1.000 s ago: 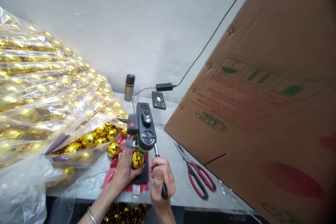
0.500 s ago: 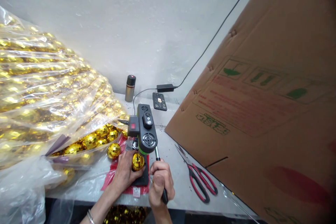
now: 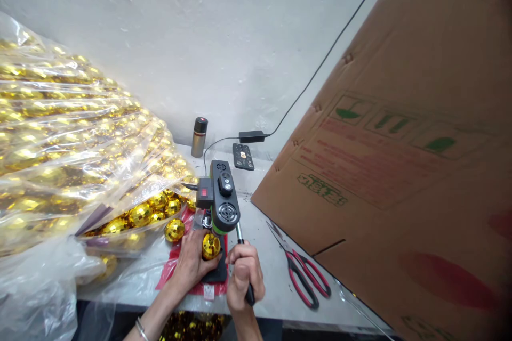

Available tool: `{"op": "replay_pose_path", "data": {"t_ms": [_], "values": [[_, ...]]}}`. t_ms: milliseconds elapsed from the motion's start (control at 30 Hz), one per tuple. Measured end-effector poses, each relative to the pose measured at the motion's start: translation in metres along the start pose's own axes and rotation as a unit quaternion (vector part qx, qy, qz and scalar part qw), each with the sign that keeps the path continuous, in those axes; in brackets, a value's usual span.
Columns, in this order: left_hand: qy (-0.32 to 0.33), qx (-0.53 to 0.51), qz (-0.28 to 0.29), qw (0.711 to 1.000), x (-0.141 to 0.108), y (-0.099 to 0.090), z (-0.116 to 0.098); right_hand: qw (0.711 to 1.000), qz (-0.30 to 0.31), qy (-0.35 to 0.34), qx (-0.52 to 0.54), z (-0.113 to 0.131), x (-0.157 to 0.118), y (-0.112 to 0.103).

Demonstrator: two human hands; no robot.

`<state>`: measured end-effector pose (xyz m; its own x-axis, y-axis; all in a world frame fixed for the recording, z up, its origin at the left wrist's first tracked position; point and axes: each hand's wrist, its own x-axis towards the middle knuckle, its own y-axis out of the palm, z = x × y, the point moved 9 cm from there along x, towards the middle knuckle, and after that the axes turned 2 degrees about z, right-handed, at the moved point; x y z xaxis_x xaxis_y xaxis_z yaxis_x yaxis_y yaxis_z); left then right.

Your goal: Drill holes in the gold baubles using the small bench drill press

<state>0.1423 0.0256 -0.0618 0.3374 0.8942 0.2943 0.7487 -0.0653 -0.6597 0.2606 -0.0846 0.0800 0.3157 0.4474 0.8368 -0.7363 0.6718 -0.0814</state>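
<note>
Clamping a gold ball [image 3: 211, 246] at lower centre, the left grip [image 3: 191, 262] sits behind the front edge of the counter [image 3: 272, 283], while the right grip [image 3: 245, 275] encloses a black handle [image 3: 250, 295], with room between it and the scissors [image 3: 288, 251].

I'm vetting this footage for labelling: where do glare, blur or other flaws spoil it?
Head view, left: glare streaks the clear, crinkled plastic bag; head view, right: darkness and blur cloud the brown cardboard box's outer edge; head view: pixelation covers part of the small black module; head view: the gold faceted ball in the left hand glints, but its outline is readable.
</note>
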Motion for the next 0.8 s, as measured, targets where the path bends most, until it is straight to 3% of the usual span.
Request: {"op": "replay_pose_path", "data": {"t_ms": [800], "values": [[0.006,-0.02,-0.006,1.0,0.0036,0.0038,-0.0006,1.0,-0.017,-0.001,0.006,-0.0073,-0.01,0.0045]]}}
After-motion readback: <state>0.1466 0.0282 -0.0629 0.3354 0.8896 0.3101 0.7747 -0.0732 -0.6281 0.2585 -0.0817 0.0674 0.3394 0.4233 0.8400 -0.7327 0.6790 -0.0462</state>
